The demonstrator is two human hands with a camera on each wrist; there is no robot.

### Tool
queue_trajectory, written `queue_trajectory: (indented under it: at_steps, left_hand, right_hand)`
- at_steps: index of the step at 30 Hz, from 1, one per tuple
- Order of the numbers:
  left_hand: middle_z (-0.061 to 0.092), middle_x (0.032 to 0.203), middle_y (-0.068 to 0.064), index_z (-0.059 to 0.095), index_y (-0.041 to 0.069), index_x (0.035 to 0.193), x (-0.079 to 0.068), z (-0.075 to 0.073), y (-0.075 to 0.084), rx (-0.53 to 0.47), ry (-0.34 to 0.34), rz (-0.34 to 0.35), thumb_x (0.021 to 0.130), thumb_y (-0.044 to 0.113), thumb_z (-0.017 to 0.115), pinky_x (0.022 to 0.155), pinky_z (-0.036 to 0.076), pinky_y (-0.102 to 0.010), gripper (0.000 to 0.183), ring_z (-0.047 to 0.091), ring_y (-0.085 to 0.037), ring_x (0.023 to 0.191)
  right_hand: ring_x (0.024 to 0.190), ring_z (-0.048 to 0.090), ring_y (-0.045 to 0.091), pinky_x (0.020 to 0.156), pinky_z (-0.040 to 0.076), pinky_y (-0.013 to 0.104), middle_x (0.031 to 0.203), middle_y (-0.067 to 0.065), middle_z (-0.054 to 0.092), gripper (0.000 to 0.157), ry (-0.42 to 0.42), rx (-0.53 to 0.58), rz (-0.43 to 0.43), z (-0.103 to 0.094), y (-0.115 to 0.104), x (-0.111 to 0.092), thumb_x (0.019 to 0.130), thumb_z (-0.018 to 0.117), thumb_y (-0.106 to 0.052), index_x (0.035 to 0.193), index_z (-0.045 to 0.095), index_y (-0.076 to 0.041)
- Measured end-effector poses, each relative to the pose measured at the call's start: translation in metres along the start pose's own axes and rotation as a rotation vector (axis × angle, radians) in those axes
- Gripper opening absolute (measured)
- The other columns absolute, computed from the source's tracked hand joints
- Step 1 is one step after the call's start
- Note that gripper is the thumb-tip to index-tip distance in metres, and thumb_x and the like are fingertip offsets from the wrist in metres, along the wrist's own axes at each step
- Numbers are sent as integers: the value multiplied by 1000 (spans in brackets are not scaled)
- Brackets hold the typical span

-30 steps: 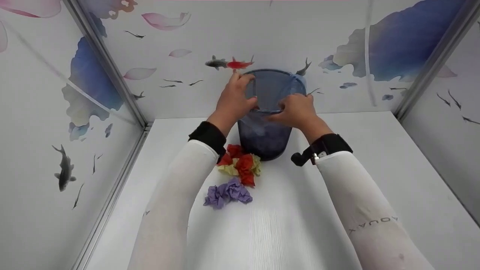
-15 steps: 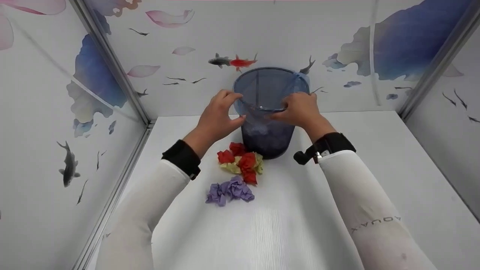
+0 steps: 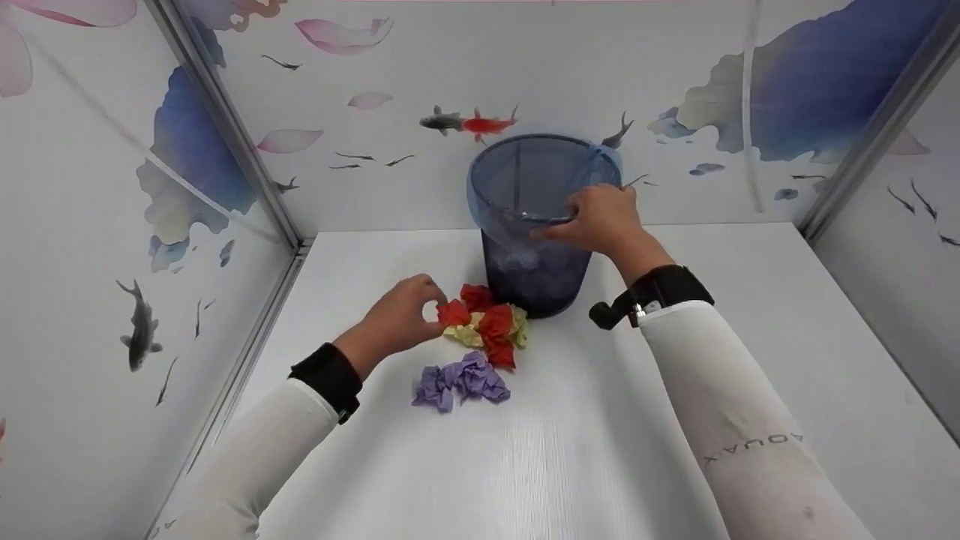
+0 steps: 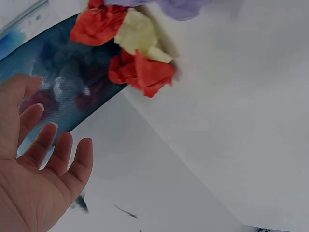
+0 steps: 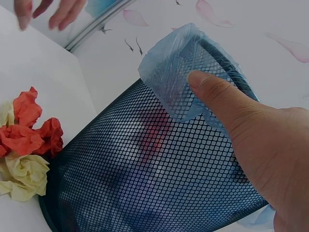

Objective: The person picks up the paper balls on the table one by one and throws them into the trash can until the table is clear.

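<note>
A dark mesh waste bin (image 3: 536,277) with a blue plastic liner bag (image 5: 169,72) folded over its rim stands tilted toward me at the back wall. My right hand (image 3: 604,221) grips the bin's near rim, thumb outside over the bag. Beside the bin's foot lie crumpled red paper balls (image 3: 495,322) and pale yellow paper balls (image 4: 137,34). Crumpled purple paper (image 3: 461,381) lies just nearer to me. My left hand (image 3: 397,315), fingers loosely bent, is beside the leftmost red ball; in the left wrist view (image 4: 48,159) nothing is between its fingers. Blurred coloured shapes show through the mesh.
The white tabletop (image 3: 525,465) runs up to a white back wall (image 3: 375,195) printed with fish and petals. A metal frame post (image 3: 225,127) stands at the left corner, with another post (image 3: 870,127) at the right.
My left hand has let go of the bin's rim and come down and left to the red paper balls. My right hand keeps its grip on the rim.
</note>
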State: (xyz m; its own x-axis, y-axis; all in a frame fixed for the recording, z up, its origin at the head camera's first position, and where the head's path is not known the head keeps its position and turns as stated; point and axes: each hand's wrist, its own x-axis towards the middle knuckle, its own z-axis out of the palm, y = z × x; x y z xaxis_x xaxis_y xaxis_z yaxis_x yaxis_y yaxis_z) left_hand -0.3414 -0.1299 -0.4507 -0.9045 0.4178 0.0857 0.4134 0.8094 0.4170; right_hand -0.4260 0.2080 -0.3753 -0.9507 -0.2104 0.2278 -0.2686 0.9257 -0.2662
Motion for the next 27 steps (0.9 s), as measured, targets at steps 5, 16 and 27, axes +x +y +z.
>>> queue_trajectory:
  at_steps: [5,16,27]
  left_hand:
    - [64,115,-3,73,19,114,-21,25,-13,33,-162,-20,84,32,84,100,53,-42,34,61,-25,113]
    - [62,123,-2,68,21,123,-49,63,-28,-9,-247,6,78,35,87,105,51,-43,52,59,-20,115]
    - [58,110,3,63,24,120,-53,73,-35,-94,-266,-45,75,34,92,95,50,-40,54,55,-17,100]
  right_hand:
    - [76,56,26,99,35,65,59,-1,47,73,-8,-3,4,2,0,0,70,68,-88,63,56,-16]
    - [76,56,26,103,33,67,60,-1,46,72,-14,4,22,2,0,0,71,69,-85,63,54,-16]
    - [80,56,26,100,34,63,62,1,50,75,-34,-10,31,2,-1,1,69,65,-90,65,60,-15]
